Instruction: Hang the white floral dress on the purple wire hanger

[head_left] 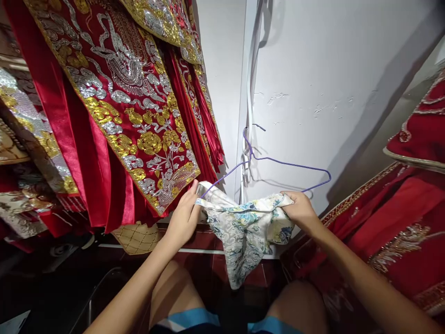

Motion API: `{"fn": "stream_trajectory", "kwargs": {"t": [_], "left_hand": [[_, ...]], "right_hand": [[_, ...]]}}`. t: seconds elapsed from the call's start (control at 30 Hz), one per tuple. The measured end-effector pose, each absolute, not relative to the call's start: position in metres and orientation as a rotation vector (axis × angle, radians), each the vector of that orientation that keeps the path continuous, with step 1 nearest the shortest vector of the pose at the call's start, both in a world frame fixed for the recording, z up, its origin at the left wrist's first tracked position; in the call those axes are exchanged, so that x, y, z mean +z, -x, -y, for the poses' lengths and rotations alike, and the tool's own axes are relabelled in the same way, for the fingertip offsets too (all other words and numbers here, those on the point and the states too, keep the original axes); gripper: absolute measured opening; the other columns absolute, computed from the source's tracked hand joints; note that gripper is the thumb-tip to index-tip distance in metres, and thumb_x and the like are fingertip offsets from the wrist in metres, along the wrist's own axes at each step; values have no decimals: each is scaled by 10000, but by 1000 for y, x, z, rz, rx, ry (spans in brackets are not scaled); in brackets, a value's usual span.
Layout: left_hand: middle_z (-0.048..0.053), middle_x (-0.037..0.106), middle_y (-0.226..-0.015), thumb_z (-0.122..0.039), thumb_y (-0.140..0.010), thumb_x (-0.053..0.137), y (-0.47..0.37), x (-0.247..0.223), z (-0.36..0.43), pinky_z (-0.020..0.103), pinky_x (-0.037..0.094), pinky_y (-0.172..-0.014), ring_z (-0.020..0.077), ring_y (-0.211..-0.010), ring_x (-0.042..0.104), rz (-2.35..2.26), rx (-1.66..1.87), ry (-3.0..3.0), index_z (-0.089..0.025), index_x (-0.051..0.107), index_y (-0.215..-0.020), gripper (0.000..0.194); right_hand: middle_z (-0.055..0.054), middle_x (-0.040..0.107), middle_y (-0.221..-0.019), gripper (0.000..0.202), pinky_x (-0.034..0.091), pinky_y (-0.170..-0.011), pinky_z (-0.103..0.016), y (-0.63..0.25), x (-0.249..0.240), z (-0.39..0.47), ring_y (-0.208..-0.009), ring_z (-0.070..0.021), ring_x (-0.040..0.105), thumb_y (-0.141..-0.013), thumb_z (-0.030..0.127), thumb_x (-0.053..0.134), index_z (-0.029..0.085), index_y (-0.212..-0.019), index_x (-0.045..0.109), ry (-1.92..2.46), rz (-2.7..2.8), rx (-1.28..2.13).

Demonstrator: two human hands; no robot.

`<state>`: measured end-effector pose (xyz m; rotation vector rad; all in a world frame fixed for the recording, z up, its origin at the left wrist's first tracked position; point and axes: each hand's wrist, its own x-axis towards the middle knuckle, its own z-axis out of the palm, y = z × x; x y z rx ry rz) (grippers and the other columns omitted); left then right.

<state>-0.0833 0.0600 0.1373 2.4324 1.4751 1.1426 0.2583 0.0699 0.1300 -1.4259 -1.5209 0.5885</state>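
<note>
Left hand: the left hand [185, 212] has its grip closed on the upper left edge of the floral cloth [247, 222], thumb uppermost.
Right hand: the right hand [298, 208] has its grip pinched on the opposite upper corner of the same cloth.
Floral cloth: white with blue, green and yellow flowers; held up between both hands above the person's knees, top edge spread, lower part hanging to a point.
Hanger: purple wire hanger [290, 163], its hook at a white vertical strip [249, 88] on the wall; its lower ends reach down to the cloth near each hand.
Left side: red embroidered garment [139, 106] with gold and silver sequins, hanging beside the wall [306, 83].
Right side: red garments [392, 227] with beaded trim.
Below: dark red floor tiles [255, 273], partly in shadow.
</note>
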Motion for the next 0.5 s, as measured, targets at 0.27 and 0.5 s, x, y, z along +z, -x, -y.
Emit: {"fn": "stream_trajectory", "kwargs": {"t": [0.27, 0.5], "left_hand": [[101, 329, -1615, -423, -1035, 292, 34, 180, -86, 439, 421, -1069, 304, -1348, 506, -1475, 1208, -2333, -240, 624, -1246, 433], [10, 696, -826, -412, -988, 433, 20, 187, -100, 266, 397, -662, 191, -764, 639, -1448, 1220, -2412, -221, 672, -1008, 308]], "right_hand": [[39, 421, -559, 95, 278, -521, -238, -244, 119, -67, -594, -128, 391, -559, 266, 553, 175, -587, 545, 1379, 1445, 737], [41, 504, -623, 268, 334, -512, -231, -237, 133, -47, -585, -138, 452, -567, 200, 565, 183, -826, 631, 1326, 1399, 656]]}}
